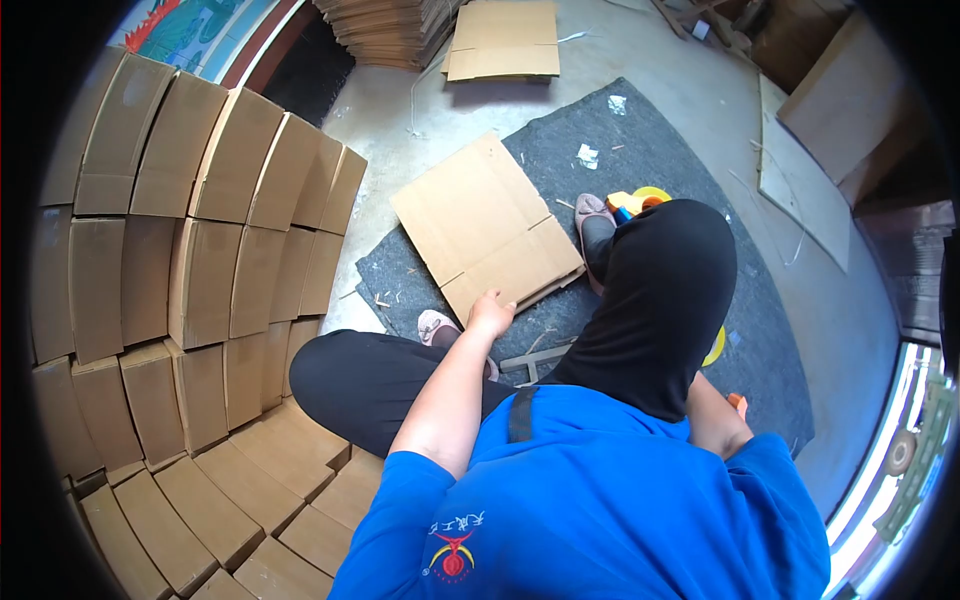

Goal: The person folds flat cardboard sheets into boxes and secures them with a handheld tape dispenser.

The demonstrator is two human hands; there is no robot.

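Observation:
My left hand (490, 314) is at the near edge of a small stack of flattened cardboard boxes (495, 220), its fingers bent over that edge. The stack lies on a dark grey mat, between my two feet. My right forearm (715, 420) reaches down behind my raised knee, which hides the hand and anything in it. Close to that forearm, part of an orange object (738, 402) and part of a yellow ring (715, 347), perhaps a tape roll, peek out. By my foot sits a yellow and orange tape dispenser (640, 200) with a blue part, partly behind my knee.
Stacked cardboard boxes (205, 270) form a wall on the left, with more boxes (270, 460) lower down. Flattened cardboard (502, 40) lies on the floor ahead, near a tall pile (388, 30). Scraps (588, 156) dot the mat (660, 140). Large boards (850, 90) lean at right.

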